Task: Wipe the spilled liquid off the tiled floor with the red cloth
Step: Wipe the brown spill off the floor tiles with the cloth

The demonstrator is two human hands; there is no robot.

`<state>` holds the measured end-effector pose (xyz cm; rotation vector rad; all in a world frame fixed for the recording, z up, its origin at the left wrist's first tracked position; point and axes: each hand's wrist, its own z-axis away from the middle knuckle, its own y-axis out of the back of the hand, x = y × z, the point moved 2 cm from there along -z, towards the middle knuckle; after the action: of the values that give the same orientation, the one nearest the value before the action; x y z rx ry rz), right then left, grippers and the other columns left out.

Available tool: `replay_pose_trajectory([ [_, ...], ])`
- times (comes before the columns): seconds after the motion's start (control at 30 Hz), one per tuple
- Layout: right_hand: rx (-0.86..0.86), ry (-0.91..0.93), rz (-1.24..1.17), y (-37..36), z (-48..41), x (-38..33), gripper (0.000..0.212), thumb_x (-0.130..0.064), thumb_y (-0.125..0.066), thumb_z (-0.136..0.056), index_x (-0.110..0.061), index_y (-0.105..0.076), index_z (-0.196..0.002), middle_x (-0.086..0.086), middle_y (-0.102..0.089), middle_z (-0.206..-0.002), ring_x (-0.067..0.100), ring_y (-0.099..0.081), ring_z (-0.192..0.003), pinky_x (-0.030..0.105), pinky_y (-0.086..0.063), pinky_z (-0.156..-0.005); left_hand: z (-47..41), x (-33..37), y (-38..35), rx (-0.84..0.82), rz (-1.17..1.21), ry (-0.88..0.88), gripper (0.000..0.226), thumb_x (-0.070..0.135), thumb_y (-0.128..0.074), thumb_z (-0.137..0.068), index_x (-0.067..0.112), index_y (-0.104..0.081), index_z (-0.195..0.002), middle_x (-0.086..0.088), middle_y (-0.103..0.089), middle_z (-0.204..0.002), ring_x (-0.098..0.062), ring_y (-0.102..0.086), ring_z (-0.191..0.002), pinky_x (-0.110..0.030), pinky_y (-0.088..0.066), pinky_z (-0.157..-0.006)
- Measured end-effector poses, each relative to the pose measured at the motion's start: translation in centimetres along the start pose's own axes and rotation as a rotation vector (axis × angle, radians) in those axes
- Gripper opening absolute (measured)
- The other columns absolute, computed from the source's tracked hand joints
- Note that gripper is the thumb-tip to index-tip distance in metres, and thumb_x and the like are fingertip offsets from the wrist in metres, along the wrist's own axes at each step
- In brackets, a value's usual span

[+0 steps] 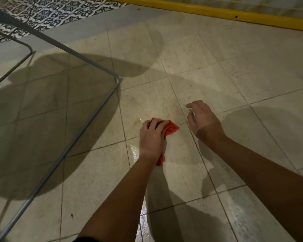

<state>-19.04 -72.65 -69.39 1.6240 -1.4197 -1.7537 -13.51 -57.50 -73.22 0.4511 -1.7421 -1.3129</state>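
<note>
- The person's left hand (151,135) is down on the floor, its fingers curled over and gripping a crumpled red cloth (171,128).
- The red cloth lies pressed flat on the pale beige tiled floor (217,75). One bunched end sticks out to the right of the knuckles and a thin tail shows under the wrist.
- The cloth sits across a grout line, roughly in the middle of the view, between the two hands.
- A small yellowish spilled puddle (138,121) sits on the tile just beside the left fingertips, on their far left side, not covered by the cloth.
- A wet glossy sheen (136,149) shows on the tiles near the left wrist and runs on down alongside the forearm.
- The right hand (203,121) is near the cloth on its right but apart from it. Its palm faces down, its fingers are spread and loosely bent, and it holds nothing. I cannot tell whether its fingertips touch the tile.
- A bent grey metal tube frame (117,80) stands to the left, its corner well apart from the cloth, casting broad shadows over the tiles.
- A long yellow painted bar (217,12) runs along the far edge of the floor.
- Black-and-white patterned tiles (59,13) fill the far left corner.
</note>
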Motion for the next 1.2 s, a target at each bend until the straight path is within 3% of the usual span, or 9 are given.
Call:
replay_pose_trajectory([
  [0.07, 0.033, 0.001, -0.006, 0.3, -0.6, 0.2, 0.027, -0.006, -0.043, -0.089, -0.002, -0.054, -0.113, 0.014, -0.056, -0.110, 0.028, -0.051, -0.101, 0.039, -0.046, -0.081, -1.6, -1.3, 0.7, 0.029, -0.007, 0.055, 0.034, 0.021, -0.039, -0.094, 0.022, -0.051, -0.126, 0.000, -0.052, -0.129, -0.025, -0.038, -0.119, -0.039, -0.031, -0.104],
  [0.2, 0.091, -0.007, -0.018, 0.7, -1.2, 0.5, 0.025, -0.006, -0.043, -0.089, -0.003, -0.055, -0.111, 0.013, -0.056, -0.110, 0.026, -0.051, -0.101, 0.032, -0.042, -0.080, -1.7, -5.9, 3.1, 0.081, -0.001, 0.231, 0.035, 0.018, -0.036, -0.096, 0.023, -0.048, -0.128, -0.001, -0.048, -0.132, -0.026, -0.034, -0.120, -0.033, -0.027, -0.103],
  [0.43, 0.068, -0.002, -0.018, 0.4, -0.7, 0.3, 0.024, -0.003, -0.045, -0.088, -0.001, -0.056, -0.108, 0.015, -0.057, -0.107, 0.028, -0.053, -0.097, 0.033, -0.044, -0.078, 3.9, -8.6, 4.7, 0.263, 0.069, 0.515, 0.031, 0.014, -0.046, -0.092, 0.007, -0.054, -0.121, -0.017, -0.050, -0.125, -0.034, -0.035, -0.117, -0.040, -0.029, -0.101],
  [0.6, 0.021, -0.034, -0.025, 0.4, -1.4, -0.5, 0.026, -0.007, -0.042, -0.090, -0.002, -0.054, -0.113, 0.015, -0.055, -0.111, 0.028, -0.051, -0.102, 0.038, -0.044, -0.083, 5.0, -3.4, 2.6, 0.171, 0.113, 0.337, 0.033, 0.016, -0.047, -0.090, 0.015, -0.054, -0.123, -0.008, -0.051, -0.127, -0.026, -0.035, -0.120, -0.033, -0.029, -0.103],
  [0.73, 0.017, -0.025, -0.019, 0.3, -2.1, -1.1, 0.027, -0.008, -0.041, -0.091, -0.004, -0.053, -0.115, 0.013, -0.055, -0.113, 0.026, -0.050, -0.102, 0.038, -0.044, -0.083, 1.5, -2.7, 1.5, 0.096, 0.028, 0.158, 0.038, 0.028, -0.036, -0.091, 0.018, -0.053, -0.123, -0.006, -0.053, -0.125, -0.028, -0.040, -0.118, -0.039, -0.035, -0.103],
  [0.87, 0.042, 0.002, -0.032, 0.3, -2.2, -1.3, 0.026, -0.008, -0.042, -0.091, -0.004, -0.053, -0.114, 0.012, -0.055, -0.111, 0.025, -0.052, -0.100, 0.036, -0.045, -0.081, -2.4, -5.0, 2.8, 0.083, 0.010, 0.231, 0.033, 0.023, -0.036, -0.096, 0.020, -0.050, -0.126, -0.004, -0.046, -0.131, -0.025, -0.033, -0.119, -0.032, -0.026, -0.103],
  [1.07, 0.067, 0.019, -0.020, 0.5, -1.1, -1.0, 0.024, -0.004, -0.044, -0.088, -0.002, -0.056, -0.110, 0.014, -0.057, -0.107, 0.027, -0.053, -0.096, 0.032, -0.043, -0.078, -0.7, -10.3, 5.6, 0.164, 0.005, 0.483, 0.032, 0.021, -0.039, -0.095, 0.011, -0.051, -0.124, -0.015, -0.046, -0.129, -0.035, -0.037, -0.116, -0.045, -0.031, -0.104],
  [1.2, 0.070, 0.002, -0.016, 0.8, -0.6, -0.2, 0.023, -0.002, -0.046, -0.087, -0.001, -0.057, -0.107, 0.015, -0.058, -0.105, 0.029, -0.055, -0.095, 0.034, -0.044, -0.078, 2.2, -9.5, 5.2, 0.233, 0.078, 0.519, 0.031, 0.017, -0.044, -0.093, 0.010, -0.052, -0.123, -0.016, -0.046, -0.125, -0.034, -0.035, -0.114, -0.043, -0.029, -0.101],
])
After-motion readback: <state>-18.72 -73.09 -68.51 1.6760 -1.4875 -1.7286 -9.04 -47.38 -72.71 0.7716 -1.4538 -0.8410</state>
